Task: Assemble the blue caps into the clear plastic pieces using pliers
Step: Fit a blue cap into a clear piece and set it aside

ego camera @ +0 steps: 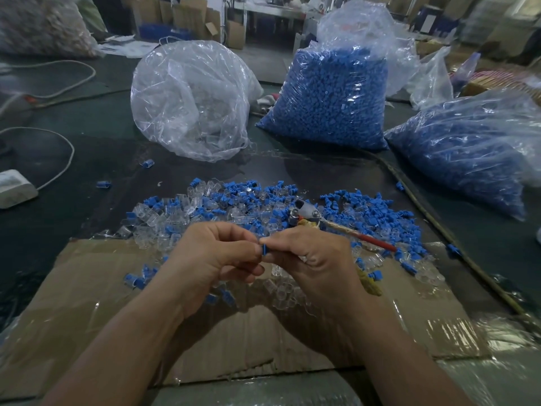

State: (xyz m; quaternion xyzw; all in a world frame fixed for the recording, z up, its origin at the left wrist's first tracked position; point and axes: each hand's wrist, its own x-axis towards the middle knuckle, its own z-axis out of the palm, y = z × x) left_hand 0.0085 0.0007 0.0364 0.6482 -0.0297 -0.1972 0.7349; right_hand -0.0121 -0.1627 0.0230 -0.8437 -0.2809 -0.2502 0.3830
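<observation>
My left hand point(210, 256) and my right hand point(310, 259) meet over the cardboard, and the fingertips of both pinch one small blue cap point(265, 249) between them. I cannot make out a clear piece in either hand. The pliers point(304, 211) lie just behind my right hand, with the metal head over the pile. Their red handle point(376, 242) points right, and a yellow-wrapped handle point(369, 284) comes out from under my right palm. A loose pile of blue caps point(377, 210) and clear plastic pieces point(175, 212) is spread in front of my hands.
A taped cardboard sheet point(96, 312) covers the dark table. Behind the pile stand a clear bag of clear pieces point(190, 98) and two bags of blue caps point(330, 98) point(468, 142). A white power strip point(14, 187) with its cable sits at the left, and a cord point(433, 218) runs along the right.
</observation>
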